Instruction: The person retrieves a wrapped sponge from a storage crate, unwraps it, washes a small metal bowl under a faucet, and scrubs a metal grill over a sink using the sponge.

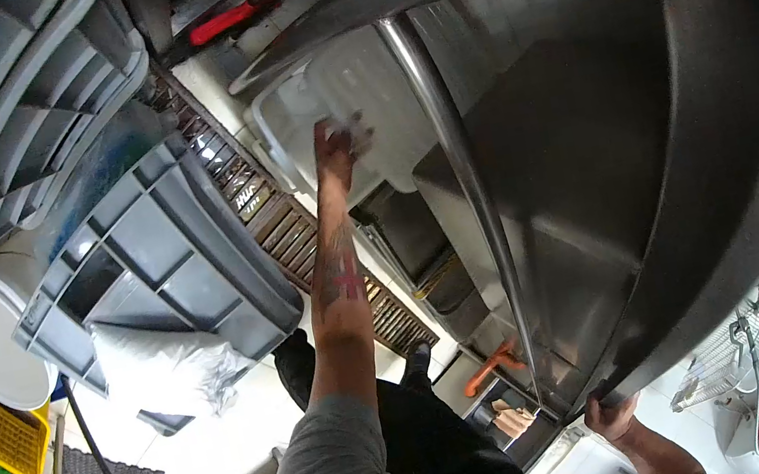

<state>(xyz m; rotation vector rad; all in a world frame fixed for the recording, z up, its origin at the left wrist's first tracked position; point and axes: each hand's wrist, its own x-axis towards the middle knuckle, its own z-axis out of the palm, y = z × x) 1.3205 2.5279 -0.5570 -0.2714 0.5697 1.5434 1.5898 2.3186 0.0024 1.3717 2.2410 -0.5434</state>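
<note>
My left hand (342, 150) reaches far forward under a stainless steel counter, its fingers spread and blurred by motion. Just past the fingers stands a large translucent white plastic bin (362, 78); whether they touch it I cannot tell. A dark rectangular container (409, 232) sits below that hand. My right hand (614, 414) is wrapped round the lower edge of the steel counter (700, 211), with part of the fingers hidden behind it. Between the two hands runs a shiny steel leg (456, 142).
A slatted floor drain grate (283, 234) runs beside my arm. To the left are grey plastic crates (156, 236), a white bag (169, 365), a white round lid (4, 344) and a yellow basket (9, 439). An orange pipe (494, 367) and wire racks (726, 359) are at the right.
</note>
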